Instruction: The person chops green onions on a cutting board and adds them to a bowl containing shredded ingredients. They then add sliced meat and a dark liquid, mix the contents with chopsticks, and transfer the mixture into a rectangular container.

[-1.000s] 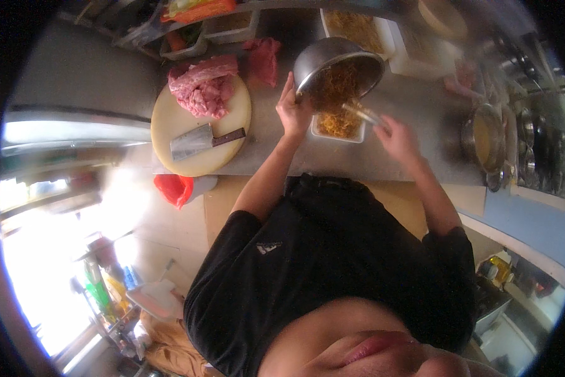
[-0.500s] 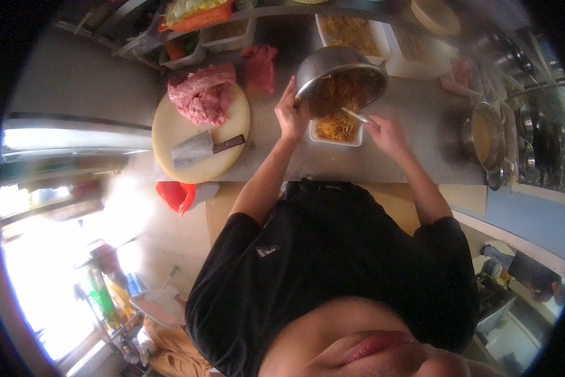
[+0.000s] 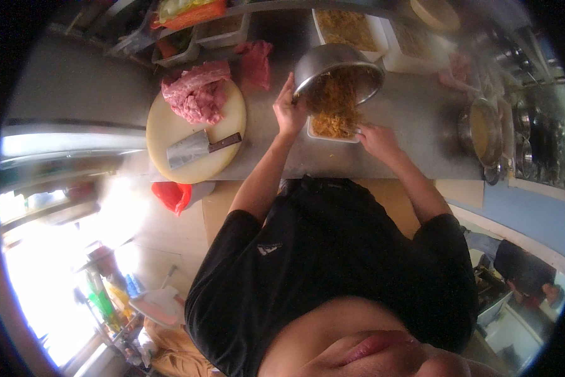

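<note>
My left hand (image 3: 290, 114) grips the rim of a steel mixing bowl (image 3: 329, 61), which is tipped with its mouth toward me. Orange-brown shredded food (image 3: 342, 94) slides out of the bowl. It lands in a small white tray (image 3: 342, 139) that stands on the counter below and is heaped with the same food. Just right of this tray, my right hand (image 3: 378, 142) is closed round the handle of a slim, pale utensil. The utensil's working end is hidden among the food, so I cannot make out its exact kind.
To the left, a round cutting board (image 3: 163, 135) bears raw meat (image 3: 197, 94) and a cleaver (image 3: 191, 149). Food-filled white tubs (image 3: 383, 38) line the back. A steel basin (image 3: 481, 132) stands at the right. A red bag (image 3: 172, 196) hangs below the counter's front edge.
My right hand has moved slightly left and down, bringing the utensil close to the tray's edge. More food has come out of the bowl, and the heap in the tray is bigger.
</note>
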A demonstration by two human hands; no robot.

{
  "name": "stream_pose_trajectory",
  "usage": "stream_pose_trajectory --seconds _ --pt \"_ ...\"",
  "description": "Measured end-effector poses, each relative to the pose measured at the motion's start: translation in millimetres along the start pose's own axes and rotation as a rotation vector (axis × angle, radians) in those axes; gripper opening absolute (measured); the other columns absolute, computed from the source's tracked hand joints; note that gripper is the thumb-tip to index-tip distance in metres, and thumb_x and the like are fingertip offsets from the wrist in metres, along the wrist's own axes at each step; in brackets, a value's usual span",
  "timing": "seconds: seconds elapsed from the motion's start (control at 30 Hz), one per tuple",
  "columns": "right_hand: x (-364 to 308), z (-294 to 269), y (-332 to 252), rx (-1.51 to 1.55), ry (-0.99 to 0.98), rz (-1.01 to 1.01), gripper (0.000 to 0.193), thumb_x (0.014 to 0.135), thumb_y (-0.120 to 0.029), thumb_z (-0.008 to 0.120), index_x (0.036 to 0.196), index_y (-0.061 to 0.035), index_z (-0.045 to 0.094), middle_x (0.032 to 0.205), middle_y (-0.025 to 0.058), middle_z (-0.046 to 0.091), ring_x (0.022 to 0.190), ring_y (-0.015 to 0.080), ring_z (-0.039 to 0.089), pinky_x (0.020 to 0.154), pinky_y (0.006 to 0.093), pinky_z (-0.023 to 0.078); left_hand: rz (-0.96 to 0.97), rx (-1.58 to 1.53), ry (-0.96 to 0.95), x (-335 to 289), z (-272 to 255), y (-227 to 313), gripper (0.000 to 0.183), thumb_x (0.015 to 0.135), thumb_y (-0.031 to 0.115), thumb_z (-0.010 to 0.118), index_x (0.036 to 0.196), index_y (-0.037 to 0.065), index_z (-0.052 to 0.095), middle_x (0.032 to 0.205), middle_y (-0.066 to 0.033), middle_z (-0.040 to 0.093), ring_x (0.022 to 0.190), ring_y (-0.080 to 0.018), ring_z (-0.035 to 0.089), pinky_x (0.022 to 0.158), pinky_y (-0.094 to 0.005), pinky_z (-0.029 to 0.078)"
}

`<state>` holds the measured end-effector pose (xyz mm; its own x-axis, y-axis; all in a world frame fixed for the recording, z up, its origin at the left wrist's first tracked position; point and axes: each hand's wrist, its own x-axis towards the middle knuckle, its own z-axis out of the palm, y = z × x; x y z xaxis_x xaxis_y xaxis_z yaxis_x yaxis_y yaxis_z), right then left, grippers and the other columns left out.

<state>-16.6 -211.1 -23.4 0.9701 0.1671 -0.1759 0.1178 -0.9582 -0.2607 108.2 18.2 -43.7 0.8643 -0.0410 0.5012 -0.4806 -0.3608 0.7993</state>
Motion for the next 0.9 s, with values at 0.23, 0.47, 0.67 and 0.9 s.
stream_pose_trajectory --seconds 0.23,0.47,0.67,0.9 --pt "-13 -73 -14 -0.062 -0.019 -0.007 0.024 0.087 -0.025 0.061 0.096 -0.0035 0.064 0.076 0.0154 0.067 0.073 0.0321 0.066 0.066 0.0452 0.052 0.027 0.024 0.046 -3 -2 -3 0.049 0.075 -0.002 0.054 0.124 -0.001 0.056 0.127 -0.0184 0.057 0.104 -0.0290 0.064 0.086 -0.0336 0.050" --pt "9 -97 -28 -0.303 -0.167 -0.092 0.021 0.085 -0.022 0.062 0.083 -0.0022 0.067 0.074 0.0166 0.066 0.074 0.0315 0.067 0.065 0.0439 0.052 0.020 0.003 0.049 0 -3 -2 0.050 0.075 -0.002 0.054 0.125 -0.001 0.055 0.126 -0.0204 0.057 0.107 -0.0304 0.062 0.088 -0.0336 0.049" --pt "9 -86 -10 -0.256 -0.193 0.032 0.019 0.085 -0.021 0.059 0.085 -0.0036 0.067 0.079 0.0173 0.066 0.076 0.0345 0.065 0.069 0.0450 0.051 -0.028 0.007 0.028 -3 -6 2 0.052 0.074 -0.002 0.054 0.125 -0.001 0.055 0.125 -0.0208 0.058 0.110 -0.0308 0.061 0.090 -0.0339 0.048" --pt "26 -28 -11 -0.154 -0.081 0.164 0.019 0.083 -0.016 0.057 0.080 -0.0017 0.068 0.072 0.0184 0.066 0.070 0.0343 0.065 0.066 0.0445 0.052 -0.055 -0.042 0.047 5 -2 8 0.042 0.076 -0.002 0.056 0.117 -0.005 0.058 0.127 -0.0219 0.055 0.112 -0.0310 0.060 0.088 -0.0328 0.049"
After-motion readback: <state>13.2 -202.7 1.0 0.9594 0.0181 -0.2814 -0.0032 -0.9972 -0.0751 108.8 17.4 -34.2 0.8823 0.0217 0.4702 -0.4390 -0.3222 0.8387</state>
